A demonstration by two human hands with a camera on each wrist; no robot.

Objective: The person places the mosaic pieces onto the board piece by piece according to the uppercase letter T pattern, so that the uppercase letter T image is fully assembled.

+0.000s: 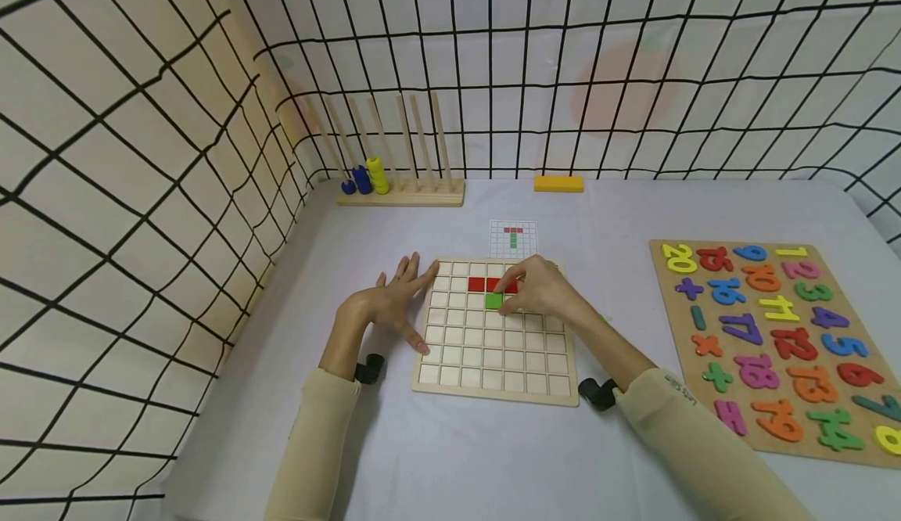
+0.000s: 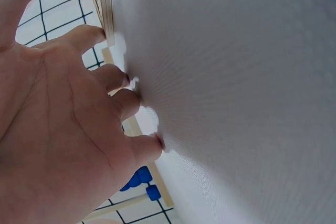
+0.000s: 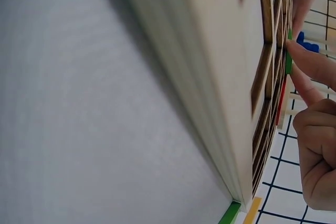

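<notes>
A square wooden grid board [image 1: 457,354] lies flat on the white table. Near its far side sit red square tiles [image 1: 476,284] in a row, the rightmost partly covered by fingers. Just below the row, my right hand [image 1: 542,290] pinches a green square tile [image 1: 494,301] with thumb and index finger; in the right wrist view this green tile [image 3: 289,59] stands slightly above the grid's cells. My left hand [image 1: 387,302] spreads its fingers at the board's left edge, thumb near the front and index finger near the far corner.
Behind the board lies a pattern card [image 1: 513,238] with a red and green T. A peg abacus [image 1: 401,195] with blue and yellow beads stands at the back left, a yellow block [image 1: 558,184] at the back. A number puzzle board [image 1: 711,333] lies right. Black netting encloses the table.
</notes>
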